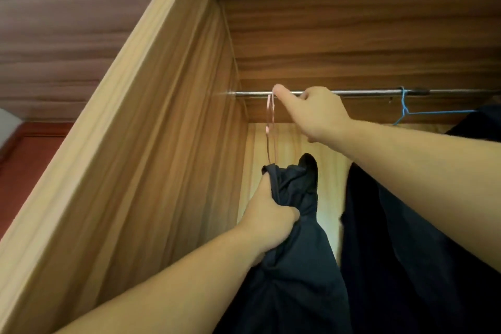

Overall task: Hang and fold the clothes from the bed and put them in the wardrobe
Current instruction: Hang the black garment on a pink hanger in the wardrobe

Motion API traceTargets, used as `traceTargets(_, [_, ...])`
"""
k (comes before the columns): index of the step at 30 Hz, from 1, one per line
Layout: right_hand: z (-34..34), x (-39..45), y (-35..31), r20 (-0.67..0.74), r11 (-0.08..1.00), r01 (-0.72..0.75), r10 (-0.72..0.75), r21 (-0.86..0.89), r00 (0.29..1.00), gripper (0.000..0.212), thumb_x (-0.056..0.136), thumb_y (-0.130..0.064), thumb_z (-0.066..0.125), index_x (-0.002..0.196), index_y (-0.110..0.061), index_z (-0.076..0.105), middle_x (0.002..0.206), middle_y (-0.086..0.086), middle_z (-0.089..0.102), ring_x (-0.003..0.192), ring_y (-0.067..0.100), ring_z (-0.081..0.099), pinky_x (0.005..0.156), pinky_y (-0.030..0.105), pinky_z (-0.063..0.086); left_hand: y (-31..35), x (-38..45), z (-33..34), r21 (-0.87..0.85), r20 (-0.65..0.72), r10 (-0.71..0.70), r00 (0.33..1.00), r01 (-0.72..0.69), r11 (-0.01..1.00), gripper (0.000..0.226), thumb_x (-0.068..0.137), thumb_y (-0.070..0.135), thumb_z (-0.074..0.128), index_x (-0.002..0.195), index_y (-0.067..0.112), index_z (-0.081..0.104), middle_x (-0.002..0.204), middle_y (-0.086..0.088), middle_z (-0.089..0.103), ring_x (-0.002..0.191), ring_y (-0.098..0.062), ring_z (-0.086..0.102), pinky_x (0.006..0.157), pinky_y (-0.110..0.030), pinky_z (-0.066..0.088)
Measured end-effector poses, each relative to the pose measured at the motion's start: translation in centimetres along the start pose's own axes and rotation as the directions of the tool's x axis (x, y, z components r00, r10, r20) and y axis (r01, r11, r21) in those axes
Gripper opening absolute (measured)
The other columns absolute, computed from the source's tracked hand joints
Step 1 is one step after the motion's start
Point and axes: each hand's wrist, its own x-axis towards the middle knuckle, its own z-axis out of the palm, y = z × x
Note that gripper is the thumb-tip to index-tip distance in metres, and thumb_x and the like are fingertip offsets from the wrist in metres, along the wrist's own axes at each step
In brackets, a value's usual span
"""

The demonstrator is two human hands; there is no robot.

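I judge mid-task | right hand point(317, 111) fingers pinch thin pink wire hanger point(270, 122) at steel wardrobe rail point(352, 93), frame centre | left hand point(271, 221) clamps its dark navy garment point(295, 266) | dark clothes already hang lower right point(406, 238) | bed unseen.

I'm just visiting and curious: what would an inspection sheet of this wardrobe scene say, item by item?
Surface: no table in view; work happens at the metal rail inside the wooden wardrobe.
Job's things: a pink hanger at the rail, hook by the fingers; a dark garment bunched below it.
Clutter: a blue hanger hooked on the rail to the right; another dark garment hangs beside it.
Hands: left hand grips the bunched garment; right hand is up at the rail by the pink hanger's hook, its hold unclear.
Cables: nothing seen.
Surroundings: wood-grain panels, a dark space above the rail, a red surface at far left.
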Motion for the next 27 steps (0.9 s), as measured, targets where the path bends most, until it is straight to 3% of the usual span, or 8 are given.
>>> traceTargets(3, [1.7,2.1,-2.5,0.03,0.997,-0.054,0.053,0.057,0.998,0.055,0.091,-0.064,0.041,0.081,-0.012,0.057,0.077,0.003,0.061,0.067,0.021,0.065,0.059,0.03,0.056,0.1,0.6,-0.8,0.016,-0.035,0.007,0.999,-0.006,1.0,0.048,0.086,-0.002,0.058,0.105,0.04,0.047,0.098,0.007,0.063,0.081,-0.004,0.059,0.049,-0.004,0.042])
traceTargets(7, [2.8,4.1,-3.3,0.114,0.97,-0.165,0.146,0.178,0.983,0.024,0.094,-0.031,0.053,0.089,-0.008,0.058,0.077,0.008,0.063,0.051,0.017,0.059,0.034,0.016,0.037,-0.3,0.5,-1.0,0.048,-0.027,0.007,1.0,-0.005,0.999,0.048,0.084,-0.003,0.056,0.111,0.036,0.049,0.099,0.007,0.063,0.082,-0.005,0.06,0.05,-0.005,0.042])
traceTargets(14, [4.2,5.2,-2.8,0.256,0.948,-0.297,0.261,0.113,0.931,0.023,0.099,-0.014,0.035,0.084,-0.01,0.052,0.065,0.003,0.056,0.045,0.009,0.038,0.049,0.024,0.028,-1.2,0.1,0.2,0.048,0.076,0.017,0.997,-0.021,0.999,0.061,0.081,-0.003,0.053,0.121,0.043,0.049,0.102,0.007,0.068,0.091,-0.014,0.067,0.075,-0.027,0.058])
traceTargets(17, [4.5,5.3,-2.4,0.221,0.943,-0.214,0.158,0.257,0.962,0.02,0.097,0.0,0.038,0.085,-0.008,0.052,0.077,0.006,0.05,0.057,0.012,0.042,0.04,0.019,0.039,-1.5,0.2,0.4,0.055,0.078,0.016,0.997,-0.02,0.998,0.054,0.08,-0.001,0.053,0.112,0.043,0.052,0.102,0.005,0.068,0.094,-0.02,0.067,0.083,-0.036,0.059])
traceTargets(19, [5.0,5.7,-1.8,0.123,0.913,-0.179,0.143,0.368,0.982,0.022,0.096,-0.002,0.044,0.113,-0.006,0.056,0.097,0.011,0.057,0.069,0.016,0.051,0.053,0.019,0.05,-1.6,0.3,0.5,0.06,0.074,0.017,0.997,-0.022,0.998,0.051,0.081,0.001,0.053,0.11,0.042,0.052,0.101,0.005,0.067,0.094,-0.021,0.067,0.08,-0.034,0.058])
traceTargets(21, [5.5,5.8,-0.4,-0.017,0.921,-0.188,0.207,0.341,0.978,0.024,0.096,-0.011,0.045,0.117,-0.007,0.056,0.109,0.013,0.061,0.082,0.022,0.058,0.062,0.028,0.05,-1.6,0.2,0.5,0.056,0.076,0.018,0.997,-0.022,0.998,0.05,0.081,0.001,0.053,0.11,0.042,0.052,0.1,0.005,0.067,0.094,-0.021,0.067,0.078,-0.032,0.057])
traceTargets(24, [6.3,4.8,2.2,-0.04,0.92,-0.202,0.229,0.336,0.973,0.018,0.095,-0.014,0.043,0.103,-0.007,0.059,0.088,0.006,0.06,0.067,0.015,0.053,0.053,0.025,0.038,-1.8,0.1,0.4,0.058,0.072,0.011,0.997,-0.015,0.998,0.05,0.081,0.0,0.052,0.109,0.041,0.052,0.101,0.004,0.067,0.093,-0.021,0.066,0.076,-0.03,0.056])
traceTargets(27, [6.6,3.2,4.6,0.222,0.841,-0.402,0.341,0.363,0.913,0.014,0.094,-0.014,0.045,0.096,-0.009,0.058,0.063,0.0,0.052,0.054,0.012,0.045,0.051,0.023,0.037,-2.2,-0.1,0.3,0.081,0.095,-0.011,0.995,0.003,0.997,0.048,0.082,0.0,0.051,0.11,0.039,0.051,0.102,0.002,0.066,0.093,-0.019,0.065,0.071,-0.025,0.054])
